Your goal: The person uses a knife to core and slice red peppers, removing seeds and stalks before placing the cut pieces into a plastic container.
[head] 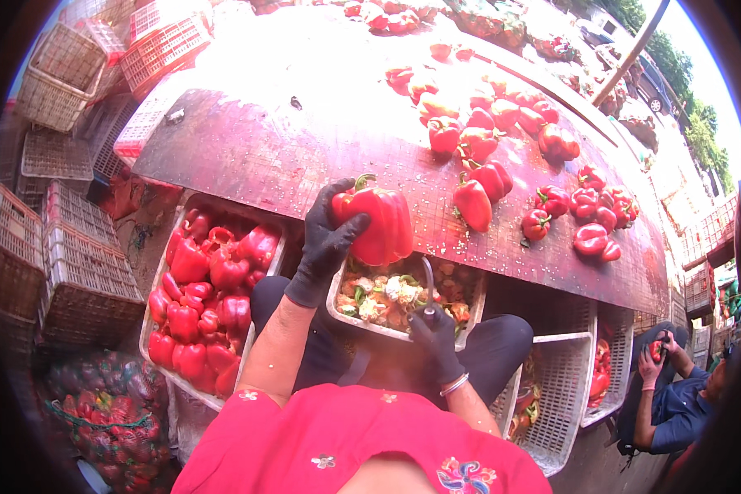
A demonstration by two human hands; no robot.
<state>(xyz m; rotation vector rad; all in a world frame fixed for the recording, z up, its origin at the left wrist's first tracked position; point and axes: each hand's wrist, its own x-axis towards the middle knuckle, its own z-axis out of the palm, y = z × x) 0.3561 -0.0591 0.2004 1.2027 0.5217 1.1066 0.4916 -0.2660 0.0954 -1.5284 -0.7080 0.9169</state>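
My left hand (pixel 327 247), in a dark glove, grips a large red bell pepper (pixel 380 225) with its green stem up, above the near edge of the table. My right hand (pixel 435 336), also gloved, holds a small tool with a curved metal blade (pixel 429 278), apart from the pepper. Below both, between my knees, a white plastic crate (pixel 358 322) holds pepper cores, seeds and green stems. To the left stands another white crate (pixel 151 336) filled with red peppers (pixel 188 321), some visibly cut open at the top.
Many whole red peppers (pixel 478 145) lie on the seed-strewn wooden tabletop (pixel 253 148). Stacked plastic crates (pixel 86 259) and a net bag of peppers (pixel 111 414) stand left. At right are a partly filled crate (pixel 556 395) and a co-worker (pixel 679 395) holding a pepper.
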